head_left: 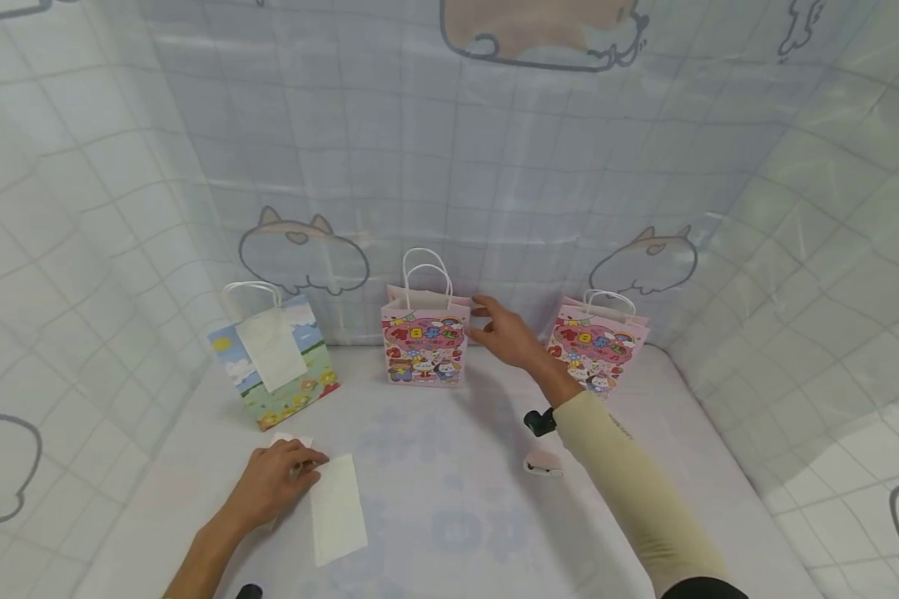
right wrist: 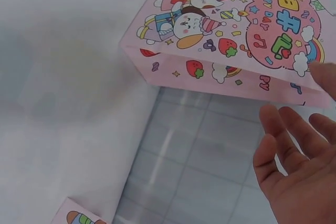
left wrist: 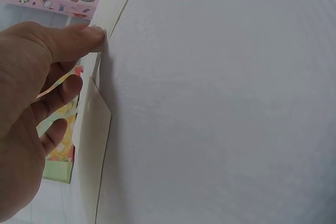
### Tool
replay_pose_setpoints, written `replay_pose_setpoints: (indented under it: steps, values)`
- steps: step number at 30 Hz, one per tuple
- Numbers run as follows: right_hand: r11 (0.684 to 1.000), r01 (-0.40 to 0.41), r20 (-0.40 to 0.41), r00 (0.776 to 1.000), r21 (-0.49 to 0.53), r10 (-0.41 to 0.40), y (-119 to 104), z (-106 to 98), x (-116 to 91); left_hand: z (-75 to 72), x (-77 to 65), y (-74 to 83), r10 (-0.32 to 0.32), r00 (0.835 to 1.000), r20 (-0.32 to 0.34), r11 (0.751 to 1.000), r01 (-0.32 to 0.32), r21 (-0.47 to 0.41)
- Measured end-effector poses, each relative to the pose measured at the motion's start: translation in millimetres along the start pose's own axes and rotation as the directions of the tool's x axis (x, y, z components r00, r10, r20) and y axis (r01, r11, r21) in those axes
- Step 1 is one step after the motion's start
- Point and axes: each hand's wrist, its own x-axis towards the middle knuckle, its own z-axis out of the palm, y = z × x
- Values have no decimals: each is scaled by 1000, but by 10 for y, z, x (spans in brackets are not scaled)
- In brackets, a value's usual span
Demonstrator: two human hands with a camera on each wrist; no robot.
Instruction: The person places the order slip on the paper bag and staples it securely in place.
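Three paper bags stand in a row; reference for all places is the middle pink bag [head_left: 424,345], upright. Well left of it: landscape-print bag [head_left: 243,378], tilted, a pale slip [head_left: 271,349] against its front. Nearer the wearer than the reference and to its left: left hand [head_left: 277,481], thumb and forefinger tips close together at a corner of a pale sheet [head_left: 339,512], other fingers loosely curved; cannot tell whether the tips pinch it. A second sheet [head_left: 292,438] lies partly hidden by this hand. Right beside the reference: right hand [head_left: 505,333], fingers spread wide about its right edge, gripping nothing. Nearer the wearer, right of the reference: small pink-and-white object [head_left: 543,463]. Farther right: second pink bag [head_left: 599,337], tilted, partly covered by the right arm.
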Motion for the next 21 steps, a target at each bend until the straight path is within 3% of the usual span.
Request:
replay_pose_setpoints:
  steps: [21]
  values:
    - [1000, 14, -59, 998, -22, -15, -67, -5, 25, 41, 22, 37, -50, 998, 29, 999, 50, 4]
